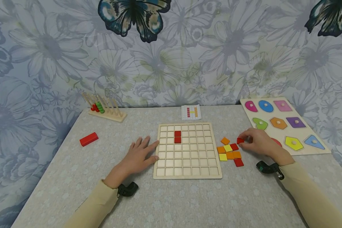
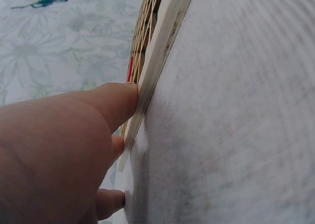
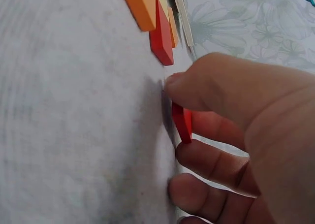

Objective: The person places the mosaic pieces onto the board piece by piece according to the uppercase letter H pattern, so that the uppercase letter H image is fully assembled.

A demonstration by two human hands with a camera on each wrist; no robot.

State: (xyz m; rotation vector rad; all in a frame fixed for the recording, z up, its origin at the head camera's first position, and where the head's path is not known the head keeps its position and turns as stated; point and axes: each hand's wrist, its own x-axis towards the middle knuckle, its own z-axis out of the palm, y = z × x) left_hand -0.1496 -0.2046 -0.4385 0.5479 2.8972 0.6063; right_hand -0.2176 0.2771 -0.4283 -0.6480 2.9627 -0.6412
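A wooden grid board [image 1: 188,177] lies mid-table, with two red square tiles [image 1: 177,140] in one column near its top. My left hand [image 1: 138,156] is spread flat at the board's left edge; in the left wrist view its thumb [image 2: 120,103] touches that edge. Right of the board, my right hand [image 1: 256,141] pinches a red tile [image 3: 183,123] between thumb and fingers, close to the tabletop. Beside it lies a loose group of square tiles: orange ones [image 1: 225,141], yellow ones [image 1: 223,157] and red ones [image 1: 238,162].
A pattern card [image 1: 191,112] lies behind the board. At the back left stands a wooden peg rack [image 1: 108,115] with red and green pieces, and a red block [image 1: 89,139] lies in front of it. A shape puzzle board [image 1: 276,133] sits at the right, partly behind my right hand.
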